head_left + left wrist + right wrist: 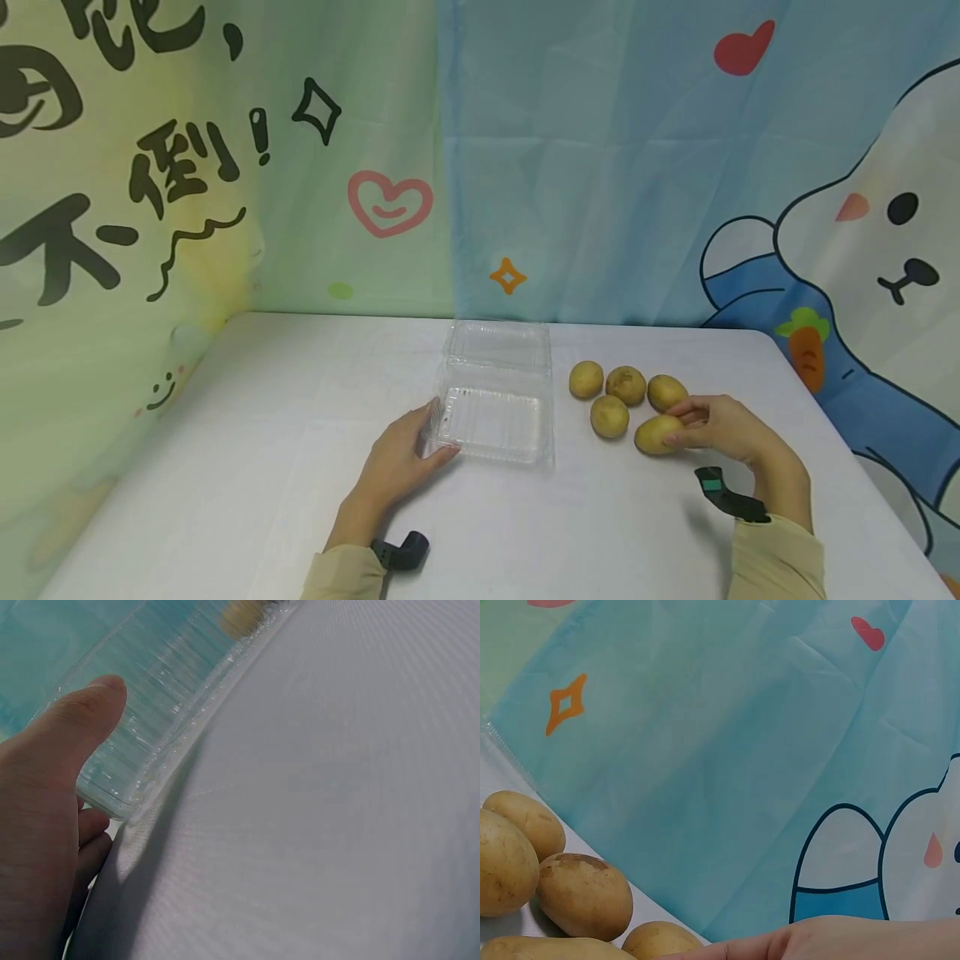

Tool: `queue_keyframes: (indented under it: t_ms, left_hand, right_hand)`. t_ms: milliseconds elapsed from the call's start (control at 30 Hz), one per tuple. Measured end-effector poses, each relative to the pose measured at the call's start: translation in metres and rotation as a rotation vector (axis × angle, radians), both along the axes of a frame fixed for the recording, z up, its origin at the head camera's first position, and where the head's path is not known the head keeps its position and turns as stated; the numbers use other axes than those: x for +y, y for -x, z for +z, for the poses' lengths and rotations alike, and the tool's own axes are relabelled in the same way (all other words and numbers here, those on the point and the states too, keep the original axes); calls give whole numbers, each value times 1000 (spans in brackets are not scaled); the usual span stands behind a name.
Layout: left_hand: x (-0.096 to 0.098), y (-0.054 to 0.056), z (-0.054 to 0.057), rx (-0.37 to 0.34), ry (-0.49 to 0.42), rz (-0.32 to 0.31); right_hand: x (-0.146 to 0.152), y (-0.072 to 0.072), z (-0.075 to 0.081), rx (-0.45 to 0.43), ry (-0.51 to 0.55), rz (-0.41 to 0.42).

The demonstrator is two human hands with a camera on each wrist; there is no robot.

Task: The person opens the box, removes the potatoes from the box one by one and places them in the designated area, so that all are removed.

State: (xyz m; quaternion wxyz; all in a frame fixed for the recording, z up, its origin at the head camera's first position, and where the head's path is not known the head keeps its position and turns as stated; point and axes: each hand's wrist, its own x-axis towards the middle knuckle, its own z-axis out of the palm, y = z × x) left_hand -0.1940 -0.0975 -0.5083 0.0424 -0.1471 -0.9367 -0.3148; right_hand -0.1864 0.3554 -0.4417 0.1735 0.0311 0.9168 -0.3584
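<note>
A clear plastic clamshell box [491, 421] lies opened out on the table, its lid [501, 343] folded back toward the curtain. My left hand [405, 454] grips the box's left side. In the left wrist view, the thumb [94, 705] lies along the clear wall [161, 697], with other fingers curled beyond its corner. To the right of the box, my right hand [723, 427] pinches a potato [654, 435] at its right end, low over the tabletop. Several more potatoes sit close by, among them a round one [610, 417] and a browner one [585, 895].
The white table [247, 467] ends at the back against a printed curtain [585, 183]. Dark wrist cameras are strapped to the left wrist [401, 552] and right wrist [729, 498]. One potato [667, 392] lies right behind the pinched one.
</note>
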Motion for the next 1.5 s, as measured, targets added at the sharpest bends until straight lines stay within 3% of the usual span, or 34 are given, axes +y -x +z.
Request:
queue_keyframes:
  t_ms: [400,700,867,1500]
  left_hand:
    - [0,0,-1,-8,6,3]
    - [0,1,-3,-4,19,10]
    - [-1,1,-2,-4,2,8]
    - [-1,2,-5,14,-13,-12]
  right_hand:
    - [4,0,-4,-66,6,-24]
    - [8,-3,-4,-59,-20,102]
    - [9,-3,-7,-54,-3,131]
    - [16,1,-19,-19,12,22]
